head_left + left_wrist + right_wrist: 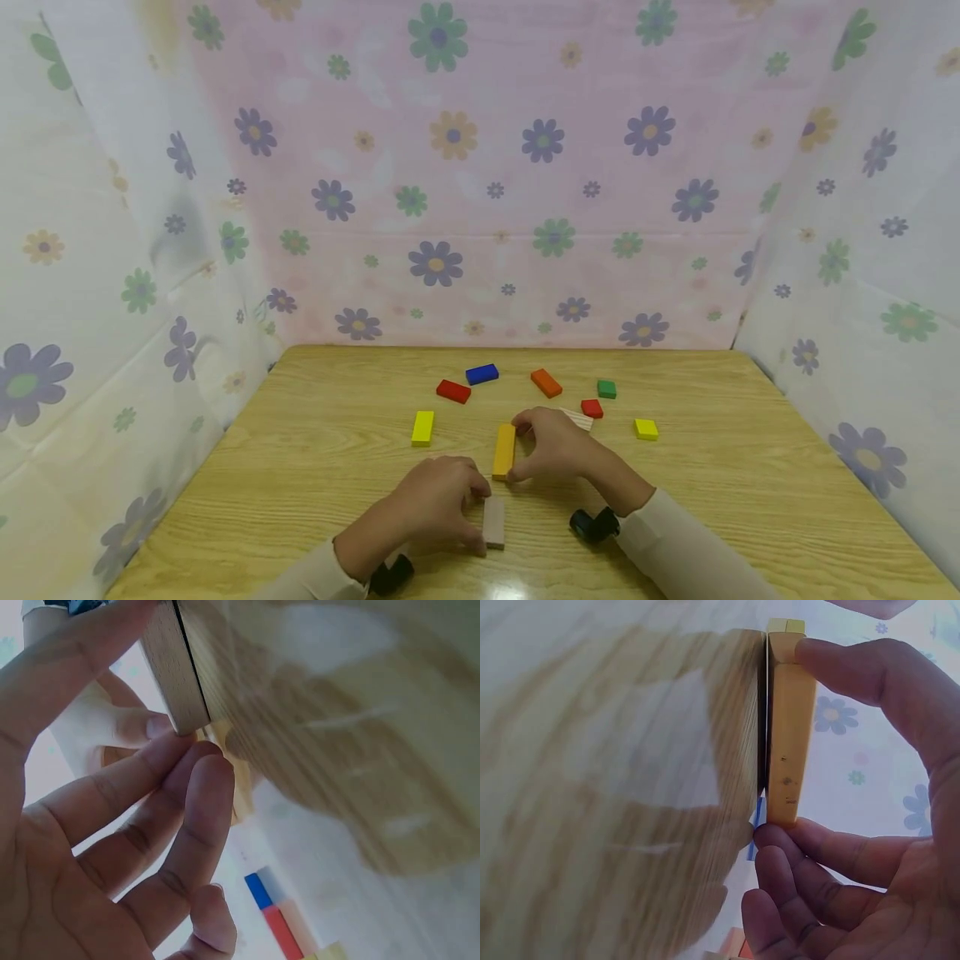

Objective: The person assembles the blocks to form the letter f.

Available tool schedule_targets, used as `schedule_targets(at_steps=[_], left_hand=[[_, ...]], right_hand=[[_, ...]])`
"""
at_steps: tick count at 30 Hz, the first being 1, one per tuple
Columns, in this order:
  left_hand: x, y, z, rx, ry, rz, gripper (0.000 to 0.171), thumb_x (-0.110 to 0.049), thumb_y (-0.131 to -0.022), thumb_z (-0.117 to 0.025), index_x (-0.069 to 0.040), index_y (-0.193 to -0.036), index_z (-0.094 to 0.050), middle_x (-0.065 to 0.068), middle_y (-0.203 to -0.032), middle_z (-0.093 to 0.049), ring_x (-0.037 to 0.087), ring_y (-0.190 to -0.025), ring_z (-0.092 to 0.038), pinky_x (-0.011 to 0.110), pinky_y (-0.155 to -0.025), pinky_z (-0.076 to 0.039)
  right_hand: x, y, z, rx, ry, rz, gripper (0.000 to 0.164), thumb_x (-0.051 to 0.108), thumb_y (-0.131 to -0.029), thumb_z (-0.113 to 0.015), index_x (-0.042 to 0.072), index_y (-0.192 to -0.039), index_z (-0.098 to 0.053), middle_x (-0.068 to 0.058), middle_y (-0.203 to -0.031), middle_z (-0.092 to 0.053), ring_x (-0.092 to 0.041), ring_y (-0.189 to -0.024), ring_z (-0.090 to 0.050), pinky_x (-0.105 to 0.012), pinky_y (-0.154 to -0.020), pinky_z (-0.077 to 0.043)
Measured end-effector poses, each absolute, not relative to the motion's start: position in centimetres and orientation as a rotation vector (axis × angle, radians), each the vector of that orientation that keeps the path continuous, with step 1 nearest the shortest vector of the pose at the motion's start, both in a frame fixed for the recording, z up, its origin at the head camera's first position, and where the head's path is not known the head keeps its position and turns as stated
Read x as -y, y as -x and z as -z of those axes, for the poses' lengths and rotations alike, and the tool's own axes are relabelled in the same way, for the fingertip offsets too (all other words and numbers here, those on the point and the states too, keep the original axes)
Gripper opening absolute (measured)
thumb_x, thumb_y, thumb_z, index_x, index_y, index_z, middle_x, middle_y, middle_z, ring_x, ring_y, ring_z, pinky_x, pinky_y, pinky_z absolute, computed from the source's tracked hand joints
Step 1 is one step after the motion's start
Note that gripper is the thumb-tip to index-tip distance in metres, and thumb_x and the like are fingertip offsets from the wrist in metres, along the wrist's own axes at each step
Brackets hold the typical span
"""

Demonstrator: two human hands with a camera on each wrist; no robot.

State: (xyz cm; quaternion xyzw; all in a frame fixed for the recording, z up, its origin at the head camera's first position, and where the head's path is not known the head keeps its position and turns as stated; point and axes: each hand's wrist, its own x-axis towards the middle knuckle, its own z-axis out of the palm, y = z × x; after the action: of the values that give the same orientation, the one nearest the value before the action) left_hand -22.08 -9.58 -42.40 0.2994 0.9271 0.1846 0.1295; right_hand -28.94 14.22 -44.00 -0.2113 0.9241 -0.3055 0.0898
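Unpainted rectangular wooden block (493, 522): left hand (442, 502) pinches its ends, apparently for steadiness; right hand (557, 446) likewise pinches an orange-yellow wooden bar (504, 452).

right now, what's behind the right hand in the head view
A pale striped block pokes out from behind the right hand, with a small red block beyond it. The hand hides the rest of the pale block, so its full shape can't be seen.

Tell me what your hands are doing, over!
Left fingers pinching plain wooden block. Right fingers pinching yellow-orange block. Red block, blue block farther back, clear of both.
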Motion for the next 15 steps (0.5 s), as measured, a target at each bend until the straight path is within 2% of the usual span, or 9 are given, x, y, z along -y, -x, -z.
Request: schedule_targets(at_steps=[9,15], left_hand=[[8.99,21.57,42.34,-2.75,-0.856,-0.485,0.053,-0.051,-0.065,-0.096,-0.027,-0.108,-0.079,-0.017,-0.102,-0.067,-0.002,-0.085,-0.057,0.03,-0.079,-0.051],[8.76,21.62,42.48,-2.772,-0.854,-0.472,0.053,-0.052,-0.064,-0.096,-0.027,-0.108,-0.079,-0.016,-0.099,-0.066,-0.002,-0.083,-0.056,0.03,-0.076,-0.051]], right_hand=[[-13.93,28.92,43.98,-2.746,0.637,0.881,0.082,0.04,-0.065,-0.096,0.005,-0.133,-0.065,-0.003,-0.126,-0.068,-0.024,-0.121,-0.06,-0.05,-0.108,-0.049],[-13.93,28.74,43.91,-2.743,0.649,0.87,0.082,0.038,-0.065,-0.096,0.008,-0.135,-0.065,-0.002,-0.129,-0.067,-0.023,-0.122,-0.06,-0.05,-0.108,-0.049]])
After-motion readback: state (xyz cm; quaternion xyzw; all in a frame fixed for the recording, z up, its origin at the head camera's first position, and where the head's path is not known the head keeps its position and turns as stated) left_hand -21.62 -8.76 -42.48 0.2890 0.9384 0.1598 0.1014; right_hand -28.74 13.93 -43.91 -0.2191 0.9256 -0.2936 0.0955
